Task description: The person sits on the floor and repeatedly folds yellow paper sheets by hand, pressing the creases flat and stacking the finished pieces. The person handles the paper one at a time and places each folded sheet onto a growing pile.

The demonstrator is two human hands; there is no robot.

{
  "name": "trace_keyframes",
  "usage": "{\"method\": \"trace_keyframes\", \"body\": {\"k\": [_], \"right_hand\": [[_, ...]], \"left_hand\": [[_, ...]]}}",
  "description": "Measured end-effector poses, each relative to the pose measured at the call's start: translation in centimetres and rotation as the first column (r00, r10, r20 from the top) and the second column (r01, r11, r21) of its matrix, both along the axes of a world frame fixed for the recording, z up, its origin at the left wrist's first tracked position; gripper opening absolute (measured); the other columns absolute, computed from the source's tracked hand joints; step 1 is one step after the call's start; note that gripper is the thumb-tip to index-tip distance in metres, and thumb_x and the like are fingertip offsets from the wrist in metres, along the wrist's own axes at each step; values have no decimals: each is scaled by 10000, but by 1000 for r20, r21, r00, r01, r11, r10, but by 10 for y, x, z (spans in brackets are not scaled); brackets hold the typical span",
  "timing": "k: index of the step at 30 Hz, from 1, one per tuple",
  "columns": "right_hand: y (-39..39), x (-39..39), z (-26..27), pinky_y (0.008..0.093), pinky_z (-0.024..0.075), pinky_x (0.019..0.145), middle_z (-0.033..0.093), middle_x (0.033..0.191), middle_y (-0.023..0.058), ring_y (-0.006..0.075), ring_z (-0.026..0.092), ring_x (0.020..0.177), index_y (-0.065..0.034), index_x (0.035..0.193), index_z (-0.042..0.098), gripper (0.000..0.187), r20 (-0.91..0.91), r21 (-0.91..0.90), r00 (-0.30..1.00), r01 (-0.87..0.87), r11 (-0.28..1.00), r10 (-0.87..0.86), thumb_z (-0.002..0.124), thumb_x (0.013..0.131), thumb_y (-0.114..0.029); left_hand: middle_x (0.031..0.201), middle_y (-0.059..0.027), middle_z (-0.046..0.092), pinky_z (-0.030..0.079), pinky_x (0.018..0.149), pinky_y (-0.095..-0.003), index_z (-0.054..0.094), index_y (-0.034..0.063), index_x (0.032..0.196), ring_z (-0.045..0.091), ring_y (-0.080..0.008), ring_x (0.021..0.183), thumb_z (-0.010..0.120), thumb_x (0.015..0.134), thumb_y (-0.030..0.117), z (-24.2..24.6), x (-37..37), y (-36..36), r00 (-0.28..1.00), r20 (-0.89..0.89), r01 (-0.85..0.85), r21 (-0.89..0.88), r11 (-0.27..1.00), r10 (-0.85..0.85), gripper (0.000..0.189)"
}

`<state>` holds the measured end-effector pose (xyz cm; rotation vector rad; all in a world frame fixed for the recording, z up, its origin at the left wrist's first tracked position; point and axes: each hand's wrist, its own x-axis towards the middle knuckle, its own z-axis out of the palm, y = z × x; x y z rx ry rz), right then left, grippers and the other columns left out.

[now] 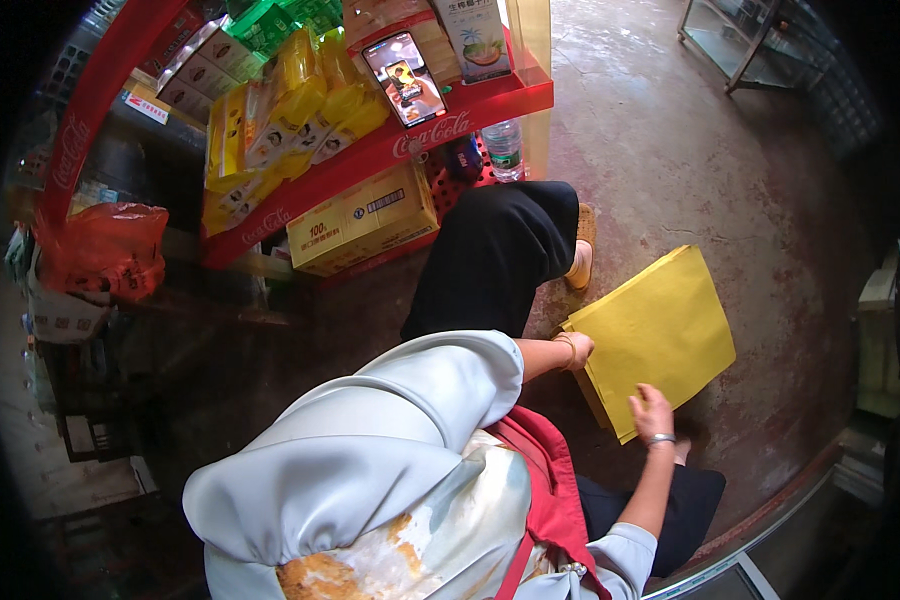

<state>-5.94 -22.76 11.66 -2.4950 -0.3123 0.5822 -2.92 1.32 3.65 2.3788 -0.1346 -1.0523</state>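
A stack of yellow sheets (656,330), perhaps paper, hangs at an angle between my lower legs over the floor. At its near left edge my left hand (576,349), with a gold bracelet at the wrist, holds the sheets in closed fingers. Close to the near right edge is my right hand (651,412), wearing a silver bracelet, its fingers apart and partly curled over the sheets. Whether its fingertips touch the top sheet cannot be told. Along the left and near sides, several sheet edges show slightly out of line.
A red Coca-Cola shelf (360,161) at upper left bears yellow plastic packs (300,97), a lit phone (405,79) and a drink carton (474,37). Below are a cardboard box (364,217) and a water bottle (504,150). A red plastic bag (112,247) is farther left; a metal-framed stand (750,41) is upper right.
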Motion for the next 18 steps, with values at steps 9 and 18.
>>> {"method": "trace_keyframes", "body": {"k": [9,18], "right_hand": [[-3,-19,-46,393,435,912,605,1066,177,326,554,1032,-40,1038,619,320,-4,-122,999,37,992,-38,661,770,-209],[-4,-30,-72,417,371,998,424,1322,186,345,410,1210,-91,1209,515,502,51,-282,992,122,951,-113,684,755,-222]], "left_hand": [[982,-140,642,436,855,-400,646,108,936,587,-306,1003,566,713,67,23,4,-5,988,153,19,12,1000,-20,241],[1079,-114,600,416,898,-392,657,110,962,537,-269,1085,566,716,119,5,-1,7,901,388,141,167,976,-197,263]]}}
